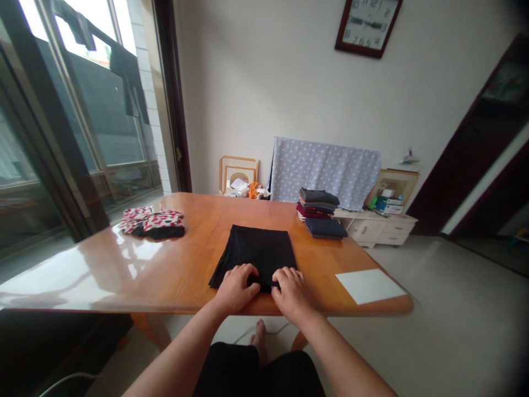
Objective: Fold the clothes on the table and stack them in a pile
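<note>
A black folded garment [260, 248] lies on the wooden table [198, 264] in front of me, close to the near edge. My left hand [238, 286] grips the near edge of the black cloth, fingers curled over it and thumb at the edge. A short gap to the right, my right hand [289, 288] pinches the same edge with curled fingers. The cloth looks flat, with its far corners lying on the tabletop. What kind of garment it is cannot be made out.
A stack of folded clothes [318, 212] stands at the table's back right. Red-and-white patterned clothing with black cloth [152, 222] lies at the left. A white sheet [370, 285] rests near the right corner. Beyond stand a cloth-covered object [322, 168] and a white cabinet [384, 229].
</note>
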`<state>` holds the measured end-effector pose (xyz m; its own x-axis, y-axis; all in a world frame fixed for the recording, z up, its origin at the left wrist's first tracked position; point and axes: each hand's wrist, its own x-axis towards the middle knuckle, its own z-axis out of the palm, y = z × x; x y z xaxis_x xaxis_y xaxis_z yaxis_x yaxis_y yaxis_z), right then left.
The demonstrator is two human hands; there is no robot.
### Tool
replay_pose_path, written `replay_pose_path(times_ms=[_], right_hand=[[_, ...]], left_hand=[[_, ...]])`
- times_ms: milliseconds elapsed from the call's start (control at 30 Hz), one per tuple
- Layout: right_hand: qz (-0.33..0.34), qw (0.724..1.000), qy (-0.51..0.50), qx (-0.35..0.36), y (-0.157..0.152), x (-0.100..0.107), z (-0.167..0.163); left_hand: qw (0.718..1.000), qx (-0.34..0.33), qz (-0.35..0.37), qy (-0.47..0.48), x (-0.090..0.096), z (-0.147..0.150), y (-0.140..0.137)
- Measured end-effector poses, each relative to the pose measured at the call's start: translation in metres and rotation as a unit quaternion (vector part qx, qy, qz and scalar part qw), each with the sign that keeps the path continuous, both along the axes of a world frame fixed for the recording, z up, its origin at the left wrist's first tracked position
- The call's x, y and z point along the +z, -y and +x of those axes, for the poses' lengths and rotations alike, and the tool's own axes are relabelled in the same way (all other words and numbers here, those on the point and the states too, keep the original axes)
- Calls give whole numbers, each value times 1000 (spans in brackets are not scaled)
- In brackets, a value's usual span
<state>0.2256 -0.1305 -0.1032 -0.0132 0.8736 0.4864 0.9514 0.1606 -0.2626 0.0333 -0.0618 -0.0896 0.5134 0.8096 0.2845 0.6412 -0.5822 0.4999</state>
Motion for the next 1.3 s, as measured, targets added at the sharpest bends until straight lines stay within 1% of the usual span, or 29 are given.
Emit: replay_pose_path(times_ms=[100, 267, 367, 467, 567, 667, 733, 800, 867, 933, 1000, 1067, 1200, 1300], right_hand=[[-7, 1000, -2, 16, 5, 0, 3], [13, 1000, -9, 10, 11, 1, 2], [-9, 999, 0, 38, 14, 1, 0], [-28, 998, -1, 52, 14, 1, -1], [-17, 999, -24, 45, 9, 4, 4], [15, 998, -51, 19, 0, 7, 13], [25, 998, -56, -4, -6, 5, 21], [15, 998, -50, -19, -10, -1, 28], [-2, 999, -43, -25, -12, -9, 34], [-13, 999, -41, -27, -13, -17, 38], [-17, 998, -45, -27, -13, -21, 40], [-19, 998, -50, -24, -13, -22, 42], [-18, 998, -65, -18, -14, -20, 43], [-16, 997, -72, -22, -15, -21, 43]], left_hand=[[1000, -2, -1, -7, -2, -1, 0], [999, -9, 9, -44, -1, 0, 1], [999, -16, 13, -48, 1, -1, 2], [999, -27, 12, -30, 3, -2, 4], [1000, -26, -1, -3, 5, -1, 1], [999, -19, -21, 20, 8, 0, -7], [1000, -8, -2, 23, 8, -1, -12], [999, 9, 38, 3, 5, -3, -16], [997, 26, 57, -48, -2, -7, -17], [992, 40, 48, -107, -10, -10, -16], [988, 47, 36, -146, -15, -12, -15], [986, 48, 28, -160, -17, -13, -16], [984, 40, 4, -176, -15, -14, -19], [982, 40, 7, -186, -14, -14, -20]])
